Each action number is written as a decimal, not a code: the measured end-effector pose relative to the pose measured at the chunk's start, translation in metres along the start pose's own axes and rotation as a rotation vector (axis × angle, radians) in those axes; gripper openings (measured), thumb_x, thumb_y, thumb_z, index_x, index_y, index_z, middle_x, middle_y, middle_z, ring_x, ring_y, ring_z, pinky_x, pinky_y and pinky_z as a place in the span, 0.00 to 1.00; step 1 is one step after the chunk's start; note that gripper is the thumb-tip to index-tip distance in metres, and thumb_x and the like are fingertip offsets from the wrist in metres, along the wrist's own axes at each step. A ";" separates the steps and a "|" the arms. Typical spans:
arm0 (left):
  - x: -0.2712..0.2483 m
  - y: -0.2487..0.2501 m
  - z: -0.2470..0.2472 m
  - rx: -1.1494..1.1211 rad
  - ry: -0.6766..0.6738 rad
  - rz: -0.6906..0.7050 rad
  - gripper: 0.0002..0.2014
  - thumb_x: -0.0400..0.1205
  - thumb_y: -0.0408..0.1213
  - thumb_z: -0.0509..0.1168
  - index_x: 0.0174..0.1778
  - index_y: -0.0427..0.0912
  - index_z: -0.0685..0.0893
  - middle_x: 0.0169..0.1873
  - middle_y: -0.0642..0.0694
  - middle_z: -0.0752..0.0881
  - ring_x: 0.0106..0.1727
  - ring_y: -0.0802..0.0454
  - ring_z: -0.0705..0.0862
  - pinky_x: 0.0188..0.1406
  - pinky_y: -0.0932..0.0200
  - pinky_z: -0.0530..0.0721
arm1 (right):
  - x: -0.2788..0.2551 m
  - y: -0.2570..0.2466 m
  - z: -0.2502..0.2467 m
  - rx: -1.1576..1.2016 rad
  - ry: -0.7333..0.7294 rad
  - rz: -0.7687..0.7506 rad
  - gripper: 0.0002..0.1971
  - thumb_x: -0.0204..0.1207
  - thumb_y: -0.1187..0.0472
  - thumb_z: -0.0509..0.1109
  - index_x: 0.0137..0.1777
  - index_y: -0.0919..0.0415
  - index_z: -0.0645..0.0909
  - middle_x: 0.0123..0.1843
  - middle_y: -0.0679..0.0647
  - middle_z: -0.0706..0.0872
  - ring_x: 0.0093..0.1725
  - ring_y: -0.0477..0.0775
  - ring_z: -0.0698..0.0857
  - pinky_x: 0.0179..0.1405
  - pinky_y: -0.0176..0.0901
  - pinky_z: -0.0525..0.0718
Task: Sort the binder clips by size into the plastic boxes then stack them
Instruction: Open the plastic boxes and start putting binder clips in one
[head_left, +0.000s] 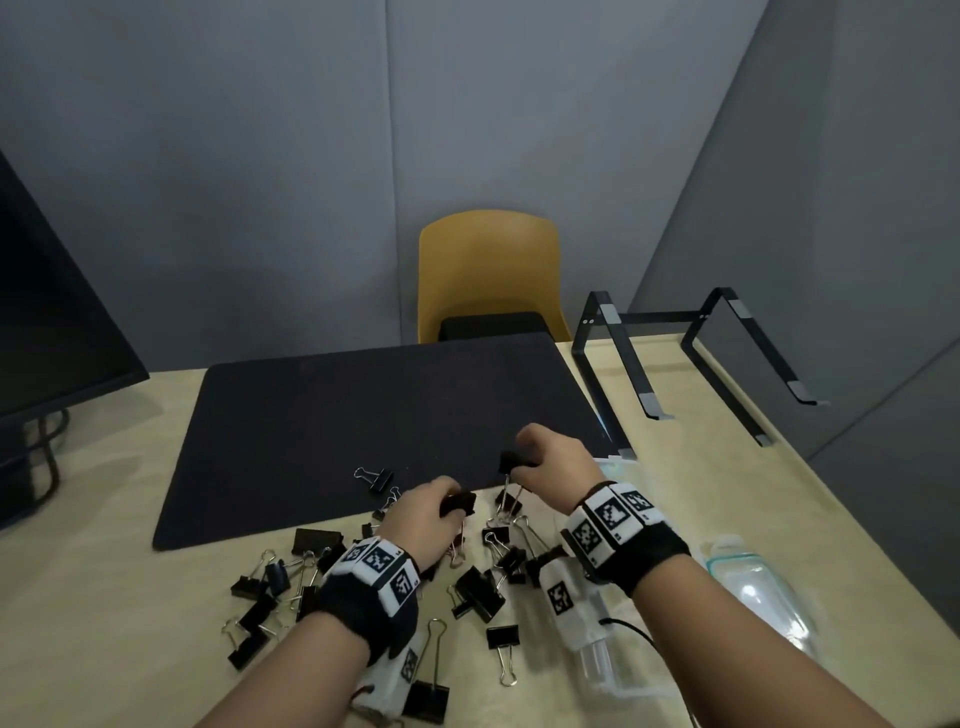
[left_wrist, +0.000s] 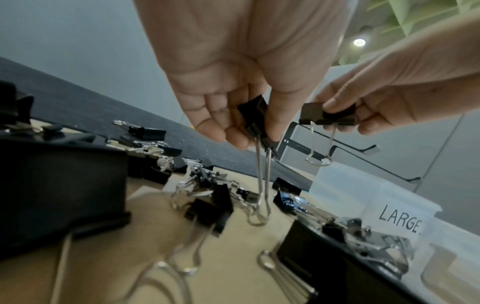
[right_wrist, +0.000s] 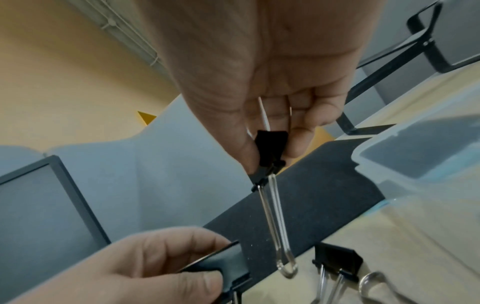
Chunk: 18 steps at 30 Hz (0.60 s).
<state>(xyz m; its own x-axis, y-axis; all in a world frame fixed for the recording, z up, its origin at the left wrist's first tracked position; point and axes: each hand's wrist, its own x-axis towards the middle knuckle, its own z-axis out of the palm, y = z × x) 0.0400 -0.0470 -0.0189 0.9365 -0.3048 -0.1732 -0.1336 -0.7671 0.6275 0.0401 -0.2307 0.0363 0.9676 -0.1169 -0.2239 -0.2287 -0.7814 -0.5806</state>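
Note:
My left hand (head_left: 451, 508) pinches a black binder clip (left_wrist: 255, 118) by its body, wire handles hanging down, just above the near edge of the mat. To its right and a little farther, my right hand (head_left: 520, 462) pinches another black binder clip (right_wrist: 270, 151), handles also hanging. The two held clips are apart. Several black binder clips (head_left: 311, 571) of mixed sizes lie scattered on the table under and around my wrists. A clear plastic box labelled LARGE (left_wrist: 400, 221) with clips inside stands to the right. More clear boxes (head_left: 758, 587) lie by my right forearm.
A black mat (head_left: 384, 415) covers the middle of the wooden table (head_left: 104, 649). A black metal laptop stand (head_left: 680, 358) stands at the back right, a dark monitor (head_left: 52, 312) at the left, a yellow chair (head_left: 488, 270) behind the table.

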 end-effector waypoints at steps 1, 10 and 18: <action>-0.001 0.001 -0.001 -0.034 0.007 -0.007 0.17 0.82 0.41 0.62 0.68 0.49 0.78 0.60 0.48 0.84 0.59 0.51 0.82 0.55 0.61 0.77 | -0.003 0.003 -0.003 0.007 -0.001 0.005 0.18 0.74 0.60 0.69 0.65 0.54 0.76 0.60 0.56 0.85 0.59 0.57 0.84 0.59 0.49 0.83; 0.005 0.023 -0.006 -0.199 0.058 -0.058 0.02 0.78 0.41 0.65 0.45 0.51 0.81 0.34 0.55 0.84 0.35 0.57 0.82 0.39 0.58 0.81 | -0.008 0.037 -0.044 -0.069 0.026 0.074 0.23 0.75 0.67 0.59 0.70 0.49 0.72 0.62 0.57 0.83 0.53 0.60 0.86 0.56 0.56 0.86; 0.008 0.042 0.002 -0.283 0.109 -0.090 0.05 0.77 0.46 0.69 0.41 0.51 0.80 0.36 0.52 0.82 0.39 0.55 0.81 0.44 0.56 0.81 | -0.008 0.069 -0.066 -0.141 0.083 0.132 0.07 0.74 0.63 0.65 0.51 0.55 0.76 0.46 0.55 0.84 0.44 0.58 0.84 0.39 0.43 0.80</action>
<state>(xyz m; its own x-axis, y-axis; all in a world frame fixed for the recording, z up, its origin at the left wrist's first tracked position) 0.0411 -0.0825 0.0042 0.9717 -0.1688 -0.1652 0.0329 -0.5957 0.8025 0.0234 -0.3245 0.0497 0.9372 -0.2693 -0.2215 -0.3421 -0.8334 -0.4341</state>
